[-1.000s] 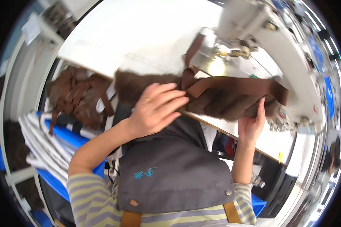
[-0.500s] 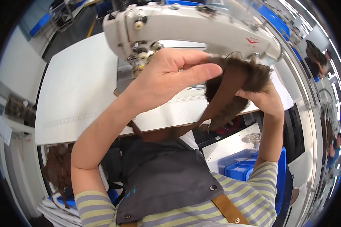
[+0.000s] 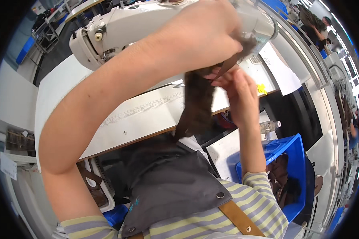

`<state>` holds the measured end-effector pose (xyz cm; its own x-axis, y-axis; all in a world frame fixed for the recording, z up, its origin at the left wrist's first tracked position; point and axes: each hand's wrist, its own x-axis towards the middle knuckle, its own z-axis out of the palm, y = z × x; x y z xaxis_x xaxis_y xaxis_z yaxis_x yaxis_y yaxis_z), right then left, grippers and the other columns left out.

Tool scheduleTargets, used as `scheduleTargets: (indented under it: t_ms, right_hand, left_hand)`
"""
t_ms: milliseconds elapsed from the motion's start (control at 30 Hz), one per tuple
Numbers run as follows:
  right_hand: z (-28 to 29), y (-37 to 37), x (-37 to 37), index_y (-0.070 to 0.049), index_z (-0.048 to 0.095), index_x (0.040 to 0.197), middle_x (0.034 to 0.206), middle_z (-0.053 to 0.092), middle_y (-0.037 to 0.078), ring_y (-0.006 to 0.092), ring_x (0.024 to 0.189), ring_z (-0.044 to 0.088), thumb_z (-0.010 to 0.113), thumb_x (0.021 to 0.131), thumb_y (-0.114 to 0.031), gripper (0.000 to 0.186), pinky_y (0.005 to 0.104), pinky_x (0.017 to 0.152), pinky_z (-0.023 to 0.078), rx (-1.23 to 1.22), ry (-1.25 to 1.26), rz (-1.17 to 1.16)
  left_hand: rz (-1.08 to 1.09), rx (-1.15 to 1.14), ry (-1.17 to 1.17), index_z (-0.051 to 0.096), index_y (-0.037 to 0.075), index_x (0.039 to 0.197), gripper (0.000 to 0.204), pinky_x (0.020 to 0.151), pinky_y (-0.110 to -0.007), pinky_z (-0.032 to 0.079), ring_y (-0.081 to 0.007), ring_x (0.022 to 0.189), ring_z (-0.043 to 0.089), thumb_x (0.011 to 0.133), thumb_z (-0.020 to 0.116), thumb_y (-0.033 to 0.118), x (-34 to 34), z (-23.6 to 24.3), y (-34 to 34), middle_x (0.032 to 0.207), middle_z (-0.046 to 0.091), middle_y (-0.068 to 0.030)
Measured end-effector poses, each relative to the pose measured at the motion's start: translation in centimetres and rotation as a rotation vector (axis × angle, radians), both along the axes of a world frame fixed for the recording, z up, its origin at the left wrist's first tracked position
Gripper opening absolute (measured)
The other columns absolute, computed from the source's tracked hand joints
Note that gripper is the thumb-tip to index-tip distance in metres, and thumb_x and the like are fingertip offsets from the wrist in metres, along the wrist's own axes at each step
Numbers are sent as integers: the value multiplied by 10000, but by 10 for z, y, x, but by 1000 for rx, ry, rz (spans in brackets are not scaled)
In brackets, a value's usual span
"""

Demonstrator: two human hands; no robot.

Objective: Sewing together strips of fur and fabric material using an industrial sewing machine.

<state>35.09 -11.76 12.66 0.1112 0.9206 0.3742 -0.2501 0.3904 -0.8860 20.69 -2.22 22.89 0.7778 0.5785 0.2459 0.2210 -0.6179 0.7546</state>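
A dark brown fur piece (image 3: pixel 199 99) with a smooth brown strip along it is raised in front of the sewing machine (image 3: pixel 147 26), its lower end hanging past the table's near edge. My left hand (image 3: pixel 217 34) reaches across to the upper right and is closed on the piece's upper end; its fingertips are partly hidden. Just below it, my right hand (image 3: pixel 242 89) pinches the same piece with bent fingers. My left forearm covers the machine's needle area.
The white sewing table (image 3: pixel 143 113) bears a printed ruler scale. A paper sheet (image 3: pixel 283 73) and a small yellow thing (image 3: pixel 261 88) lie at its right. Below stand a clear bottle (image 3: pixel 269 126) and a blue bin (image 3: pixel 297 167) with brown pieces. A white basket (image 3: pixel 107 205) is lower left.
My left hand has moved up and right and closed on the fur piece. My right hand has shifted left, and the piece now hangs downward. The view has shifted too.
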Motion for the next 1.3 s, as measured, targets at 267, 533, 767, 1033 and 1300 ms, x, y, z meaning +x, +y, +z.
scheduleTargets:
  t_ms: [267, 533, 767, 1033, 1300]
  right_hand:
    - [-82, -67, 57, 0, 654, 808, 517, 510, -9, 46, 410, 398, 584, 906, -332, 354, 194, 391, 281, -650, -254, 422]
    - [-51, -51, 25, 27, 570, 1156, 1147, 615, 146, 228, 1117, 544, 718, 780, -170, 450, 328, 955, 406, -393, -660, -124]
    - [-63, 9, -84, 43, 559, 1168, 1056, 647, 78, 98, 969, 577, 614, 872, -42, 313, 241, 855, 457, -232, -186, 283]
    - [-51, -8, -132, -25, 533, 1234, 1301, 515, 142, 277, 1238, 465, 676, 709, -89, 548, 418, 1079, 220, 504, -1178, -338]
    - [-92, -8, -158, 11, 606, 1127, 1212, 589, 138, 250, 1141, 561, 583, 761, -48, 371, 428, 1067, 280, 607, -1132, -289]
  left_hand:
    - [249, 10, -201, 595, -11, 855, 190, 650, -196, 386, -18, 728, 468, 893, 593, 175, -52, -35, 1, 752, 554, 27]
    - [386, -270, -324, 566, -27, 895, 186, 587, -203, 372, -35, 667, 438, 904, 599, 156, -103, -103, -40, 703, 528, 27]
    - [457, -541, -317, 574, -24, 977, 180, 661, -209, 455, -54, 765, 554, 889, 615, 127, -140, -121, -65, 844, 624, -24]
    - [441, -1082, -287, 616, 24, 1036, 195, 722, -258, 512, -105, 817, 631, 893, 588, 153, -178, -127, -47, 936, 650, -28]
    - [525, -1248, -475, 607, -5, 939, 179, 755, -284, 504, -126, 825, 617, 874, 555, 154, -188, -129, -60, 921, 633, -57]
